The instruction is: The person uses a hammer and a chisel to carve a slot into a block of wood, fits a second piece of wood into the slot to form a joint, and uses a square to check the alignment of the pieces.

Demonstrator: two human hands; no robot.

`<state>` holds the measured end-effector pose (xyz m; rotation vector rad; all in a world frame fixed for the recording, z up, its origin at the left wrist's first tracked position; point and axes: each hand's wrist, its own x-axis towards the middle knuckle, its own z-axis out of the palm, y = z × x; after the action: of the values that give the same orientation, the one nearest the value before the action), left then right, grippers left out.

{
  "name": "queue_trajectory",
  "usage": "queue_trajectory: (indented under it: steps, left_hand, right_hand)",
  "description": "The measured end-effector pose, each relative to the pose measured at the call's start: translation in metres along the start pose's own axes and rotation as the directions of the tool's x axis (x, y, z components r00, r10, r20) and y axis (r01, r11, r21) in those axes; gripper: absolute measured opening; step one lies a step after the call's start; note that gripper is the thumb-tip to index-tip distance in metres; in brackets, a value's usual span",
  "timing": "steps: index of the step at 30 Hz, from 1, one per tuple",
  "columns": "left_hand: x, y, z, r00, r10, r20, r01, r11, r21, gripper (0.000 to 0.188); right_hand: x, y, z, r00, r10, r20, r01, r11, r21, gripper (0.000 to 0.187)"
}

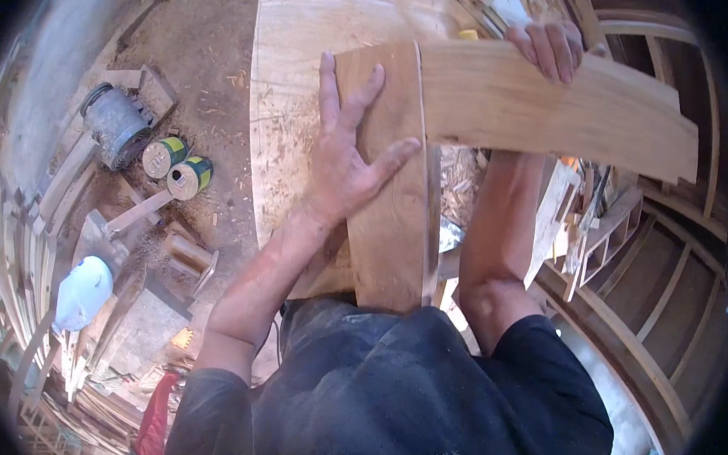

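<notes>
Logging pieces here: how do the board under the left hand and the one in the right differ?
Pose: the left board runs toward the body; the right board lies crosswise. Contact: the left hand spreads on the left board; the right hand grips the right board's far edge. Both are wood with visible grain.

The bottom board [294, 15] is in front of the person. The middle board [387, 195] lies on it. The side board [554, 114] goes off to the right from the middle board's edge. The left hand [347, 160] is on the middle board. The right arm goes under the side board, and the right hand [550, 51] comes over its far edge. On the floor [219, 68] at the left, a bucket [118, 129] is beside two cans [189, 178].
</notes>
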<state>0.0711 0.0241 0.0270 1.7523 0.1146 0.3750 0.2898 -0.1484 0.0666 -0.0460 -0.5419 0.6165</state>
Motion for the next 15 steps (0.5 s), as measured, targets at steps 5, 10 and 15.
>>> queue_trajectory:
  steps: [5,10,15]
  left_hand:
    - [0.003,-0.004,-0.001,0.998,0.055,-0.01,-0.053,0.994,0.091,0.089]
    - [0.008,-0.001,-0.001,1.0,-0.02,0.02,0.02,1.0,0.018,0.092]
    - [0.011,0.001,0.0,0.993,-0.091,0.078,0.088,0.995,0.041,0.093]
  right_hand:
    - [-0.007,0.001,0.015,0.991,-0.082,-0.103,0.075,0.995,-0.071,0.034]
    - [0.0,-0.008,0.006,0.991,-0.074,-0.116,0.063,0.993,-0.098,0.039]
    - [-0.001,-0.014,-0.005,0.988,-0.123,-0.094,0.108,0.983,-0.148,0.043]
